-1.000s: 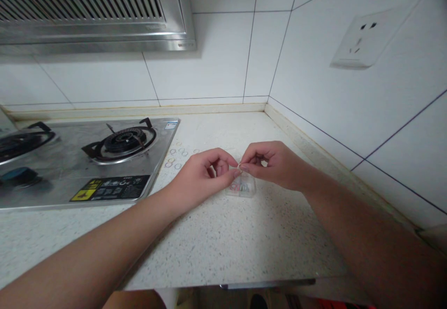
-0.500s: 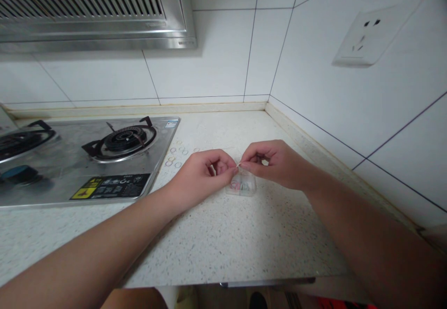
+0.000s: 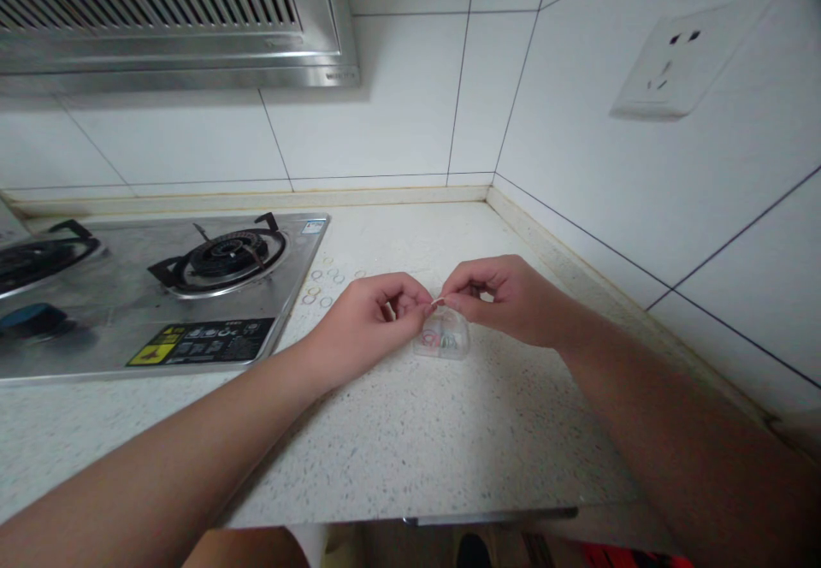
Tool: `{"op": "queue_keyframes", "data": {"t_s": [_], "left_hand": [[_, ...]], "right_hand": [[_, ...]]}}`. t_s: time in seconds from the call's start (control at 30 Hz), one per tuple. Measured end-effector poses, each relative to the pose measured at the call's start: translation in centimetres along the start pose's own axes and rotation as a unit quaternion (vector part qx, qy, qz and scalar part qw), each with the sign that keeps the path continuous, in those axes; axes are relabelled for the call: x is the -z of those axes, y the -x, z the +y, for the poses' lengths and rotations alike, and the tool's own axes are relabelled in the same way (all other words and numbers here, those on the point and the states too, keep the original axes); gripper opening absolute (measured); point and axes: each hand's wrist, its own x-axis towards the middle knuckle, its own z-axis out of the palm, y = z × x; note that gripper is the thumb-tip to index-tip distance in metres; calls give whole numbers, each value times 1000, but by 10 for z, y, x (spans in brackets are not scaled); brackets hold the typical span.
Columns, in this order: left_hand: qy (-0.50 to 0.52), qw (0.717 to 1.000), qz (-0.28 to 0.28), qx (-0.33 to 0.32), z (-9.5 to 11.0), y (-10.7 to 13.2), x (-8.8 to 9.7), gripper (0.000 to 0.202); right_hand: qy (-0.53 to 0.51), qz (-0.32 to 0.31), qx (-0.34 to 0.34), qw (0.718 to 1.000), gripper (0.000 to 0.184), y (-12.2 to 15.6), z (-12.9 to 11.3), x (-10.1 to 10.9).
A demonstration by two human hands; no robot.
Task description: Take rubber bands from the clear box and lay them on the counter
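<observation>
Between the fingertips of both hands stretches a small pale elastic band (image 3: 437, 301). My left hand (image 3: 378, 311) pinches one end of it, closed at thumb and forefinger. From the other side, my right hand (image 3: 506, 298) pinches it too. Just below the fingers, a clear plastic box (image 3: 442, 350) rests on the counter, with red and green bands inside; the hands hide its far part. Several small coloured bands (image 3: 313, 294) lie spread on the counter left of my left hand, some partly covered by it.
To the left is a steel gas stove (image 3: 237, 260) with black burners and a knob. A range hood (image 3: 192, 63) hangs above it. Tiled walls meet at the back right corner, with a socket (image 3: 667, 63) on the right wall. The speckled counter (image 3: 410, 440) ends at a front edge near me.
Both hands keep their pinch on the band, which shows slightly longer between the fingertips. The view has shifted a little; otherwise the scene looks the same.
</observation>
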Motion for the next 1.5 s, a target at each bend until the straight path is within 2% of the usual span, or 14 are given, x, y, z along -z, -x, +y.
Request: {"op": "queue_keyframes", "data": {"t_s": [1.5], "left_hand": [[-3,1000,7,-14,3,0,2,17]], "right_hand": [[-16,1,0,1000,19,1,4,0]]}}
